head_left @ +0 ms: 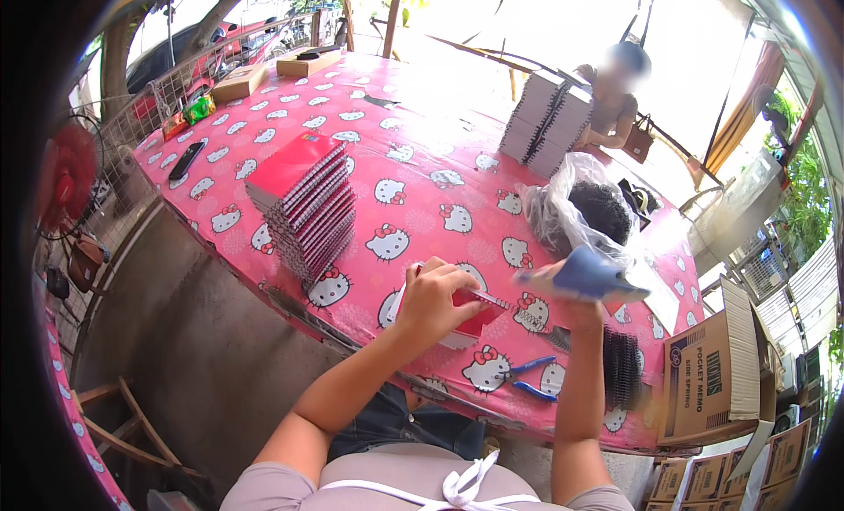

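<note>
Near the table's front edge, my left hand is closed on a red notebook. A thin wire coil sticks out from the notebook's edge toward the right. My right hand is raised just right of the coil, by a blue and whitish thing blurred by motion; its kind and how the fingers sit on it do not show. Blue-handled pliers lie in front of the coil. A bundle of black spiral coils rests beside my right forearm.
A tall stack of red spiral notebooks stands to the left. Beyond my right hand, a clear plastic bag holds black coils. White spiral-bound books are piled near another person. A cardboard box is at right.
</note>
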Available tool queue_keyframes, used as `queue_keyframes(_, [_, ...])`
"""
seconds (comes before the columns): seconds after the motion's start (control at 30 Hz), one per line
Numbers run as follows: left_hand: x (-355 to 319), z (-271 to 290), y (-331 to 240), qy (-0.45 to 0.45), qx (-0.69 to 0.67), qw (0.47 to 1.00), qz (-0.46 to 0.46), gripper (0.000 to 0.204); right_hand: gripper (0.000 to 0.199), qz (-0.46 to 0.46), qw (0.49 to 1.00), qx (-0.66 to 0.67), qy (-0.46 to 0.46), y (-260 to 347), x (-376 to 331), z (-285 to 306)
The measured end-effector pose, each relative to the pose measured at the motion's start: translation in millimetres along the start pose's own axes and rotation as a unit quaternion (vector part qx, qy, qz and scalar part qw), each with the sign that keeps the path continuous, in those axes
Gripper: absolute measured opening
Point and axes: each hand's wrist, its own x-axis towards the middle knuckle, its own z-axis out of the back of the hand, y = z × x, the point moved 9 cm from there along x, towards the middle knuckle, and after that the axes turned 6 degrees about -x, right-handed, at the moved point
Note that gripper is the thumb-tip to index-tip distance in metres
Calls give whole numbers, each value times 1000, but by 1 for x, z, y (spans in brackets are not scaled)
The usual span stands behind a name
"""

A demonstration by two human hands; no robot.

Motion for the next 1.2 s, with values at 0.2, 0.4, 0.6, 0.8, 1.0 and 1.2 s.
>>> queue_keyframes(0.2, [9, 2, 0, 32, -43, 998, 32, 32, 28, -61, 990, -112, 57, -16, 5, 5])
queue_keyframes(0.4, [4, 28, 20, -56, -84, 995, 1, 33, 31, -17, 973, -222, 67, -2, 21, -20])
queue_keyframes(0.6, [-19, 29, 65, -89, -364, 911, 174, 33, 34, -40, 949, -290, 121, -13, 43, -39])
queue_keyframes(0.8, [-22, 19, 88, -28, -415, 883, 220, 37, 44, -109, 766, -633, -11, -31, 34, -11])
queue_keyframes(1.0, [-10, 19, 62, -41, -505, 849, 149, 18, 71, 4, 820, -571, 25, -43, -64, 1])
queue_keyframes(1.2, [-45, 34, -21, -67, -198, 968, -139, 21, 74, -64, 772, -609, 171, -47, -170, -26])
